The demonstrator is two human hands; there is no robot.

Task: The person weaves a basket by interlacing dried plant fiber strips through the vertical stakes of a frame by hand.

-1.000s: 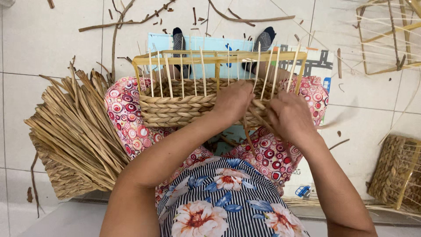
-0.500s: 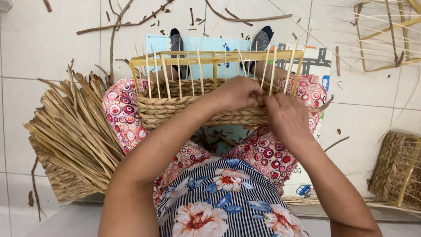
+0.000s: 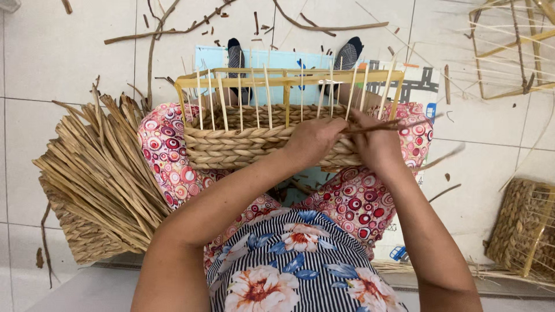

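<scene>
The half-woven basket [image 3: 254, 136] rests on the person's lap. A bundle of reeds [image 3: 98, 173] lies to its left, apparently on another basket. A finished basket [image 3: 523, 228] stands far right; a bare frame [image 3: 511, 46] lies behind it.

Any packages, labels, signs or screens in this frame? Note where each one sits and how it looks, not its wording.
No packages, labels, signs or screens.
Nearest thing: a printed play mat on the floor tiles under the person's legs, beyond the half-woven basket; flat, pale blue and white with grey road shapes, mostly covered.
</scene>
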